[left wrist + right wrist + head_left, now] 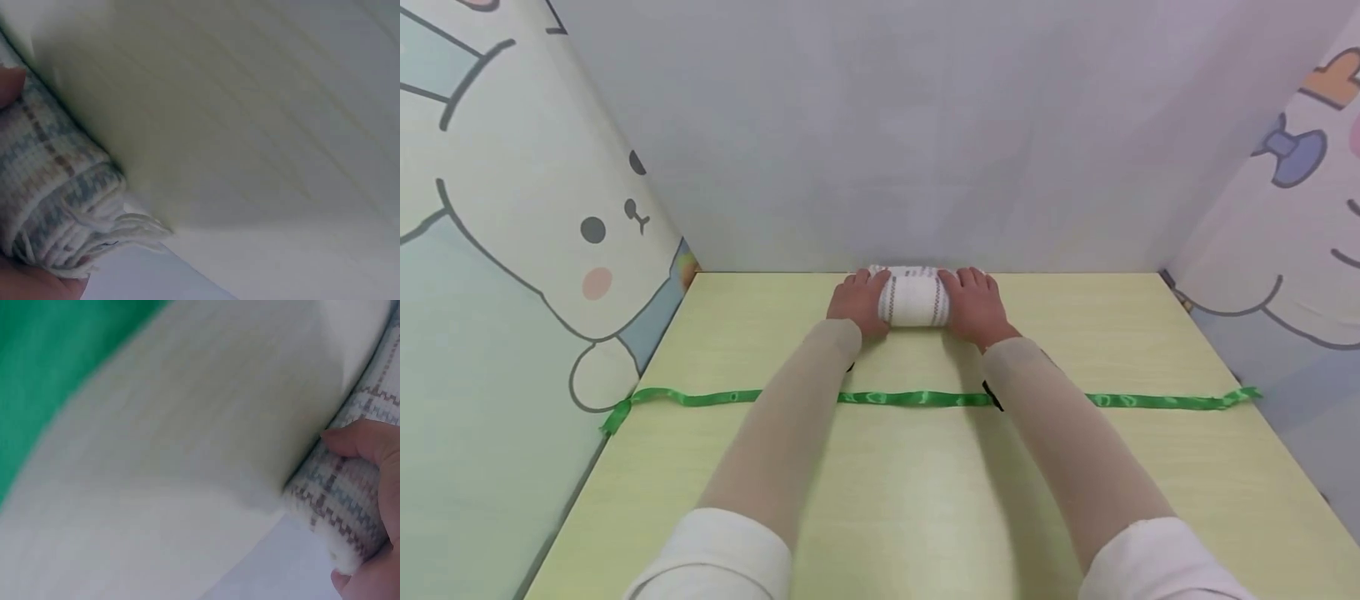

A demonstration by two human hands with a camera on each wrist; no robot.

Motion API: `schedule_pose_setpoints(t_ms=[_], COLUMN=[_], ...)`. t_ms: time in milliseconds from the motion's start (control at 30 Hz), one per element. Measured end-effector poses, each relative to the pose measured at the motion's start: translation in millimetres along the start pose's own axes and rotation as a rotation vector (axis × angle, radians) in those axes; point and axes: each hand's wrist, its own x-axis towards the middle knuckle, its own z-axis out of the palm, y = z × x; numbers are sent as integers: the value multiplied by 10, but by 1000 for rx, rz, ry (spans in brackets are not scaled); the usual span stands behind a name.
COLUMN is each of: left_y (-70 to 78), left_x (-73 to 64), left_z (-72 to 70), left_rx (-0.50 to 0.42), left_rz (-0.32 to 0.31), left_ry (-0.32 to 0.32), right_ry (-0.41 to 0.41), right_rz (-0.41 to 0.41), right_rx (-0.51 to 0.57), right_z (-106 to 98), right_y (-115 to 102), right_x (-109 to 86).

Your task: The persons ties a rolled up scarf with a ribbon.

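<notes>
A woven cloth (914, 302), rolled into a thick white bundle with patterned bands, lies at the far edge of the table, midway across. My left hand (859, 304) grips its left end and my right hand (977, 310) its right end. In the left wrist view, the cloth (53, 165) shows layered coils and a loose pale fringe (128, 228), between thumb (9, 86) and fingers. On the right, the thumb (356, 440) presses across the brown-and-blue checked roll (334, 494), while fingers curl beneath its end. Parts of both hands are out of the wrist views.
A green ribbon (917, 398) crosses the pale wooden table (895, 492) from side to side, under both forearms. Behind the roll rises a plain light wall (895, 125). Panels with cartoon prints (542, 208) stand along the left and right sides.
</notes>
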Motion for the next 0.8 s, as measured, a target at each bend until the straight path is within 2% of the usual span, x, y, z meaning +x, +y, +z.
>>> schedule_pose_setpoints(t_ms=[167, 333, 467, 633, 800], left_y=[-15, -22, -8, 26, 65], left_x=[56, 101, 105, 67, -16], left_z=[5, 18, 40, 37, -76], left_rx=[-40, -84, -83, -8, 65], left_rz=[-33, -60, -74, -58, -44], left_ry=[-13, -54, -63, -41, -14], right_ry=[-44, -81, -72, -30, -5], right_rz=[-12, 20, 48, 44, 35], right_rx=[-48, -3, 48, 60, 55], right_z=[-63, -73, -46, -22, -35], right_y=[13, 26, 41, 60, 62], right_x=[41, 83, 79, 50, 37])
